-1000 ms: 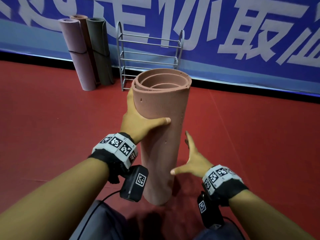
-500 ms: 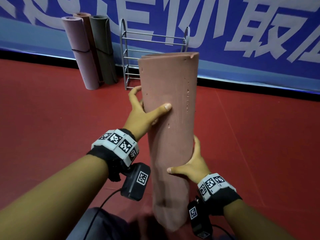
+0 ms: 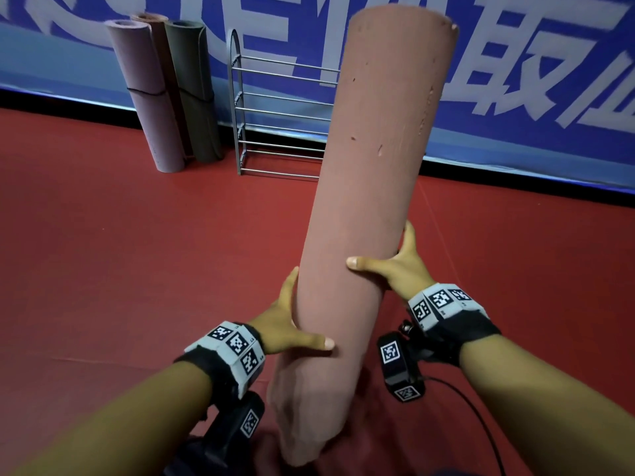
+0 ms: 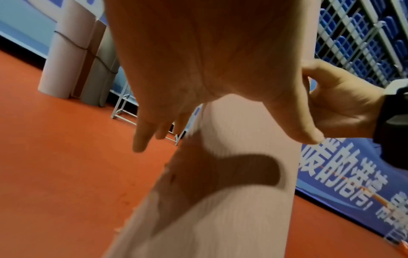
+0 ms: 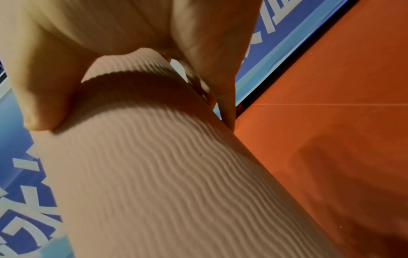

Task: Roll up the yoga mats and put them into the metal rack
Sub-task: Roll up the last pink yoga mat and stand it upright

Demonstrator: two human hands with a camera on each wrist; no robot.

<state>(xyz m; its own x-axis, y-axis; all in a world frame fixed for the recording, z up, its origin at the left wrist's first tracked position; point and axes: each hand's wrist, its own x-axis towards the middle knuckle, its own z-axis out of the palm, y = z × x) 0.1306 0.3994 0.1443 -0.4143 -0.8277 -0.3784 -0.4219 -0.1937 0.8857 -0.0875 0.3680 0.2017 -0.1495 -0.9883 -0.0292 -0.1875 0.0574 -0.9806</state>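
Note:
I hold a rolled terracotta yoga mat [image 3: 371, 173] off the red floor, tilted with its top toward the upper right. My left hand [image 3: 287, 324] grips its lower part, thumb across the front. My right hand [image 3: 400, 266] grips it higher, on the right side. In the left wrist view my left hand [image 4: 198, 52] wraps the mat [image 4: 232, 174], with the right hand [image 4: 337, 101] beyond it. The right wrist view has my right hand [image 5: 132, 26] round the ribbed mat [image 5: 154, 174]. The metal rack [image 3: 275, 108] stands against the wall behind the mat, its right part hidden.
Three rolled mats stand on end left of the rack: a pink one [image 3: 144, 97], a brown one [image 3: 161, 63] and a grey-green one [image 3: 192, 91]. A blue banner wall [image 3: 515, 97] runs along the back. The red floor [image 3: 120, 252] lies between me and the rack.
The mat has risen off the floor and tilted right. My left hand has slid from its upper part to its lower part. My right hand, open beside it before, now grips it higher up.

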